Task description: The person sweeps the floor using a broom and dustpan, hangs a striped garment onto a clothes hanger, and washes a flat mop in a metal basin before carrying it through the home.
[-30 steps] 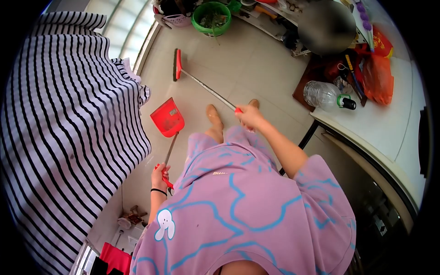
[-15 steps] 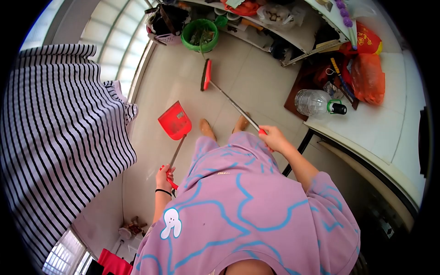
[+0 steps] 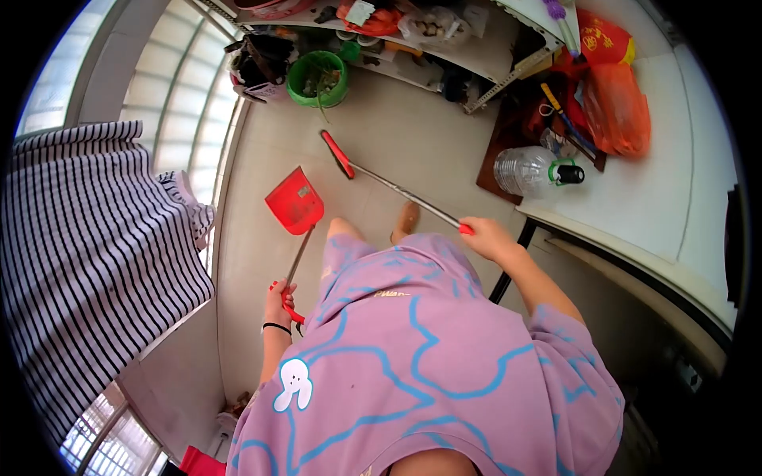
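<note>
My left hand [image 3: 280,300] is closed around the red handle of a long-handled dustpan [image 3: 295,202]. Its red pan hangs over or rests on the floor ahead of my feet; I cannot tell which. In my right hand [image 3: 486,238] is the red grip of a broom [image 3: 337,154], whose metal pole slants away to the upper left. The broom's narrow red head with dark bristles is on the pale floor, a little to the right of and beyond the dustpan, apart from it.
A green bin [image 3: 318,79] with scraps stands by a dark bag [image 3: 264,59]. Shelves [image 3: 476,59] line the far side. On the right, a white counter [image 3: 627,214] bears a plastic bottle [image 3: 525,171] and a red bag [image 3: 617,111]. A striped garment [image 3: 95,270] hangs at left.
The broom head has come nearer, swinging left towards the dustpan and turning, away from the green bin. My left foot has shifted, and the whole view has turned slightly.
</note>
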The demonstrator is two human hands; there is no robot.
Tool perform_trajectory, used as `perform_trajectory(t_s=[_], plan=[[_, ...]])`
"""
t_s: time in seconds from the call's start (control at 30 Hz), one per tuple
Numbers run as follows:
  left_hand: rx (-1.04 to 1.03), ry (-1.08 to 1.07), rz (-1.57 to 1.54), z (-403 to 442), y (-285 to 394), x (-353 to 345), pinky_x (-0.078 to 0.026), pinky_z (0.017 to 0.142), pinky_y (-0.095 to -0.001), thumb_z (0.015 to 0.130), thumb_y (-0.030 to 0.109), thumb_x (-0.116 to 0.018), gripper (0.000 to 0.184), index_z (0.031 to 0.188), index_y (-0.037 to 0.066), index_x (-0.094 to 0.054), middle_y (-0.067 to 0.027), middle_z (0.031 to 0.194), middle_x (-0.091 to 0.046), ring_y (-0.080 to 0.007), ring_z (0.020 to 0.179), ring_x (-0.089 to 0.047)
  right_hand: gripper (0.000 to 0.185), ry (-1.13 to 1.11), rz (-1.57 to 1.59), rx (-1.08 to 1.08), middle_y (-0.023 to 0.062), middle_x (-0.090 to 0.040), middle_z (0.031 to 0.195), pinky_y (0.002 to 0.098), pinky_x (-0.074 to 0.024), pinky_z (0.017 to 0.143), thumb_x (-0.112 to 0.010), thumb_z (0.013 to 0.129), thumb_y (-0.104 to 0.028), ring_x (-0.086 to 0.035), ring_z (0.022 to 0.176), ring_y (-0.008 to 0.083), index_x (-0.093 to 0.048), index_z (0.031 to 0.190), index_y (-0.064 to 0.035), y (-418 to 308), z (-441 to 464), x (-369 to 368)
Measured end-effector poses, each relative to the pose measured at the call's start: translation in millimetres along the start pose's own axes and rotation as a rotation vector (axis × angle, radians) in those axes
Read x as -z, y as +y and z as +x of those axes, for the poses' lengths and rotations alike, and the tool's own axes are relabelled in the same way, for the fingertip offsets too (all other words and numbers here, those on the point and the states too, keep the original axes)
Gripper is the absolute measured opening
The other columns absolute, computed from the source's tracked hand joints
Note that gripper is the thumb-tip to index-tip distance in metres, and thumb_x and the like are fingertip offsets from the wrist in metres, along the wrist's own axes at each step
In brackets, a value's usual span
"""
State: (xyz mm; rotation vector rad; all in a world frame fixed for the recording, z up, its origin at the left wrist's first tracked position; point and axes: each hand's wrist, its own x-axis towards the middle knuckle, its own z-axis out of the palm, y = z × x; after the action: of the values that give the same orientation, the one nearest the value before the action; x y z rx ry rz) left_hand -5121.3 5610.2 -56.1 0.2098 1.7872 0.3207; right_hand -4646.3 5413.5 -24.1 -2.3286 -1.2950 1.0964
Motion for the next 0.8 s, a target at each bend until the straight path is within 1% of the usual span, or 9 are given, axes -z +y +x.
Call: perform_trajectory(t_s=[0.1, 0.17, 0.2, 0.27, 0.3, 0.4, 0.53, 0.6, 0.8], plan=[[0.008, -0.019, 0.043, 17, 9, -7, -0.036, 0.037, -0.0131, 0.084, 0.018, -0.061, 0.017, 0.092, 0.007, -0.051, -0.0121, 0.084, -0.062, -0.0056, 0.048, -0.044, 0.044, -0.037, -0.196, -0.067, 0.0192, -0.065, 0.084, 0.0398, -0.0515, 0.065, -0.054, 0.076, -0.017, -0.064, 0.064, 0.0286, -0.057, 0.121, -0.0186, 4, -55, 36], [0.002, -0.05, 0.046, 37, 18, -10, -0.036, 0.037, -0.0133, 0.083, 0.016, -0.062, 0.018, 0.093, 0.006, -0.051, -0.0125, 0.081, -0.062, -0.0061, 0.046, -0.044, 0.061, -0.323, 0.133, -0.488, 0.0163, -0.064, 0.079, 0.0366, -0.0506, 0.052, -0.052, 0.078, -0.013, -0.061, 0.054, 0.0243, -0.04, 0.137, -0.0235, -7, -88, 47], [0.009, -0.056, 0.052, 42, 24, -15, -0.036, 0.037, -0.0133, 0.083, 0.016, -0.062, 0.018, 0.093, 0.006, -0.051, -0.0125, 0.081, -0.062, -0.0061, 0.046, -0.044, 0.061, -0.321, 0.132, -0.499, 0.0163, -0.064, 0.079, 0.0366, -0.0506, 0.052, -0.052, 0.078, -0.013, -0.061, 0.054, 0.0243, -0.04, 0.137, -0.0235, -12, -100, 46], [-0.007, -0.037, 0.097, 50, 41, -27, -0.037, 0.037, -0.0135, 0.083, 0.015, -0.062, 0.016, 0.09, 0.005, -0.052, -0.0131, 0.078, -0.061, -0.0064, 0.045, -0.044, 0.067, -0.368, 0.512, -0.662, 0.0098, -0.06, 0.071, 0.0307, -0.0448, 0.04, -0.051, 0.081, -0.013, -0.054, 0.044, 0.0167, -0.029, 0.143, -0.0265, -25, -121, 42], [-0.012, -0.044, 0.119, 54, 50, -32, -0.038, 0.036, -0.0136, 0.083, 0.014, -0.062, 0.014, 0.087, 0.005, -0.052, -0.0134, 0.075, -0.06, -0.0063, 0.044, -0.044, 0.062, -0.265, 0.607, -0.669, 0.0052, -0.055, 0.066, 0.0266, -0.0399, 0.036, -0.051, 0.084, -0.016, -0.047, 0.04, 0.0113, -0.03, 0.143, -0.0221, -23, -127, 28], [0.002, -0.051, 0.188, 65, 73, -44, -0.038, 0.036, -0.0135, 0.083, 0.013, -0.062, 0.013, 0.086, 0.004, -0.052, -0.0131, 0.074, -0.06, -0.0059, 0.044, -0.044, 0.062, -0.079, 0.746, -0.703, 0.0042, -0.05, 0.063, 0.0272, -0.0386, 0.035, -0.05, 0.087, -0.017, -0.045, 0.039, 0.0117, -0.026, 0.144, -0.018, -36, -124, -15], [0.011, -0.091, 0.237, 72, 97, -44, -0.037, 0.036, -0.0134, 0.083, 0.014, -0.062, 0.013, 0.085, 0.005, -0.052, -0.0125, 0.074, -0.06, -0.0053, 0.044, -0.044, 0.048, 0.093, 1.02, -0.786, 0.0053, -0.048, 0.064, 0.029, -0.0372, 0.037, -0.042, 0.089, -0.014, -0.046, 0.043, 0.014, -0.035, 0.135, -0.0062, -82, -67, -17], [0.027, -0.1, 0.243, 74, 110, -43, -0.037, 0.036, -0.0134, 0.083, 0.014, -0.062, 0.013, 0.086, 0.005, -0.053, -0.0122, 0.074, -0.06, -0.0052, 0.044, -0.044, 0.016, 0.175, 1.111, -0.767, 0.0072, -0.044, 0.057, 0.0319, -0.0341, 0.031, -0.036, 0.088, -0.01, -0.043, 0.036, 0.0177, -0.04, 0.102, -0.0032, -81, -24, -29], [0.061, -0.126, 0.251, 78, 139, -24, -0.036, 0.035, -0.0123, 0.084, 0.017, -0.063, 0.015, 0.086, 0.008, -0.051, -0.0138, 0.081, -0.064, -0.0048, 0.044, -0.044, 0.013, 0.346, 1.371, -0.929, 0.0087, -0.045, 0.063, 0.032, -0.0377, 0.036, -0.037, 0.084, -0.001, -0.042, 0.042, 0.0171, -0.038, 0.097, -0.0006, -87, 128, -57]])
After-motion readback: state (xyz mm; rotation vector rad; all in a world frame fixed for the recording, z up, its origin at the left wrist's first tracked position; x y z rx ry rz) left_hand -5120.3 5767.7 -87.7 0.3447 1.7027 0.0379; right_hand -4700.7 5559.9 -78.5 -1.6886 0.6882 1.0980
